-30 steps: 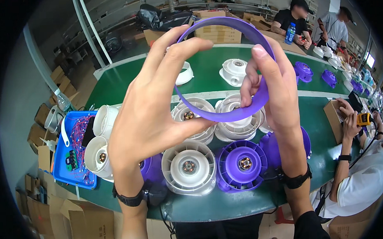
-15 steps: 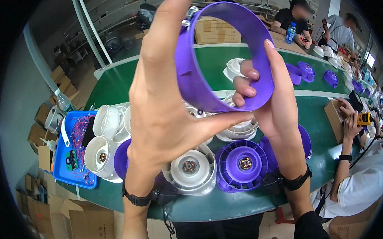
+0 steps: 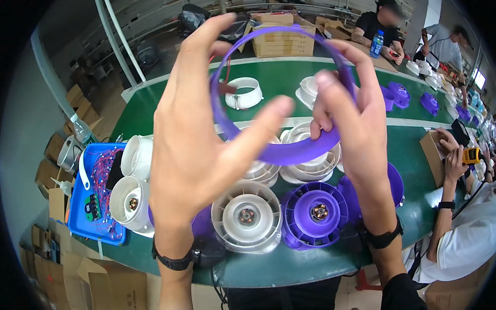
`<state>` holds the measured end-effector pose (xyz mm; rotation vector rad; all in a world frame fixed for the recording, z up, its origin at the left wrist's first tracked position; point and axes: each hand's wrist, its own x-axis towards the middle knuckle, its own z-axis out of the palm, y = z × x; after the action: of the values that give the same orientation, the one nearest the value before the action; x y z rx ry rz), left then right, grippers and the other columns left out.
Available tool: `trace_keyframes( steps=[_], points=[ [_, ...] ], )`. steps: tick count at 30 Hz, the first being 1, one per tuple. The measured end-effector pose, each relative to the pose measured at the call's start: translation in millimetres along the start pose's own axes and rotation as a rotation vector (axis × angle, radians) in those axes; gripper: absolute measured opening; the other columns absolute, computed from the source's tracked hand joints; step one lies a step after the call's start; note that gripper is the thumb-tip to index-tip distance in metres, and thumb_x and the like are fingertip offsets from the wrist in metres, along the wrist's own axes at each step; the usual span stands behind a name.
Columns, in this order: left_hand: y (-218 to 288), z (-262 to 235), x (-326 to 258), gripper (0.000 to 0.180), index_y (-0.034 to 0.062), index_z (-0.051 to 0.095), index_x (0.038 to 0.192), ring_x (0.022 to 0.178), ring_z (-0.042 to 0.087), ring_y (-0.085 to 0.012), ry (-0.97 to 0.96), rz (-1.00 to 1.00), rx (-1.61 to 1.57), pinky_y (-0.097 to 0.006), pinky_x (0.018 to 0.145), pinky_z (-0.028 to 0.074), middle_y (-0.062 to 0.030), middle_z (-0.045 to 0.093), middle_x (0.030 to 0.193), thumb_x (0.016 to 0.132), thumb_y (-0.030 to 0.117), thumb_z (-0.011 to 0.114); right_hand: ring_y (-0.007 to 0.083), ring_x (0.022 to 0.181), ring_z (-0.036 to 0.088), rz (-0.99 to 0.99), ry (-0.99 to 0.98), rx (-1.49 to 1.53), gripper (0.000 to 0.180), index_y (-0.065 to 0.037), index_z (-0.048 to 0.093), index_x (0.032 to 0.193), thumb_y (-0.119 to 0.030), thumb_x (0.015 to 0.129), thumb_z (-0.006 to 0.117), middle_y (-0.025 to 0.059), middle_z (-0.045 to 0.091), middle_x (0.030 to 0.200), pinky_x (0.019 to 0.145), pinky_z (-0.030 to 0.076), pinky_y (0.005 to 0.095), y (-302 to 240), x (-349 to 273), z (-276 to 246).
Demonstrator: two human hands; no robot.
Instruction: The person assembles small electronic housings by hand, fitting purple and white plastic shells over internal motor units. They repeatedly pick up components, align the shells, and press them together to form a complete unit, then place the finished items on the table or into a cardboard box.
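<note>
A purple plastic ring is held up in front of me, slightly blurred. My right hand grips its right side, with fingers curled through the opening and the thumb in front. Around the ring's left edge, my left hand is open: its thumb is stretched across the front, and a fingertip shows through the opening. A thin red wire shows near its fingers. Below the ring, a white fan housing and a purple fan housing stand on the green table, each with a copper-wound motor core in its middle.
At the left are white housings and a blue tray of coloured wires. A white ring sits on the far table. On the right, a co-worker's hands hold a yellow tool beside a cardboard box. Others sit further back.
The purple ring has tipped and come a little lower and to the left. My left thumb has lifted away from its lower edge, and the white ring behind has come into view.
</note>
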<state>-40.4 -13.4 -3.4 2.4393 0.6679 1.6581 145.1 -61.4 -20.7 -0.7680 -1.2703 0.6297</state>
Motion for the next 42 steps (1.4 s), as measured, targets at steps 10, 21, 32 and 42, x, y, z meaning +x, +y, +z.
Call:
trace_keyframes(
  steps=[10, 21, 32, 42],
  points=[
    [7, -35, 0, 0.041, -0.0014, 0.062, 0.104, 0.065, 0.066, -0.0116, -0.432, -0.340, -0.209, -0.026, 0.057, 0.052, -0.0093, 0.067, 0.084, 0.069, 0.008, 0.079, 0.0243, 0.109, 0.062, -0.570, -0.463, -0.533, 0.092, 0.000, 0.034, 0.145, -0.010, 0.069, 0.084, 0.0158, 0.052, 0.135, 0.093, 0.048, 0.0327, -10, 2, -11],
    [11, -6, -2, 0.034, -0.0017, 0.056, 0.097, 0.063, 0.063, -0.0127, -0.189, -0.247, 0.101, -0.025, 0.054, 0.051, -0.0069, 0.060, 0.081, 0.068, -0.006, 0.074, 0.0273, 0.120, 0.051, -0.160, -0.065, -0.328, 0.093, -0.007, 0.027, 0.150, -0.041, 0.081, 0.078, 0.0250, 0.043, 0.136, 0.100, 0.042, 0.0398, 12, 3, 0],
    [2, -18, 0, 0.040, -0.0034, 0.060, 0.100, 0.062, 0.066, -0.0131, -0.124, -0.282, 0.056, -0.025, 0.054, 0.052, -0.0103, 0.065, 0.084, 0.064, -0.004, 0.078, 0.0227, 0.091, 0.065, -0.168, -0.127, -0.201, 0.043, 0.000, 0.055, 0.125, -0.033, 0.098, 0.059, 0.0168, 0.066, 0.100, 0.078, 0.053, 0.0338, 17, 10, -2],
    [4, -18, 1, 0.037, -0.0033, 0.059, 0.099, 0.059, 0.064, -0.0167, -0.164, -0.268, 0.058, -0.028, 0.052, 0.051, -0.0128, 0.064, 0.081, 0.068, 0.004, 0.078, 0.0169, 0.088, 0.061, -0.095, -0.137, -0.174, 0.043, 0.001, 0.058, 0.117, -0.032, 0.090, 0.069, 0.0104, 0.066, 0.096, 0.079, 0.049, 0.0313, 18, 6, 5]
  ],
)
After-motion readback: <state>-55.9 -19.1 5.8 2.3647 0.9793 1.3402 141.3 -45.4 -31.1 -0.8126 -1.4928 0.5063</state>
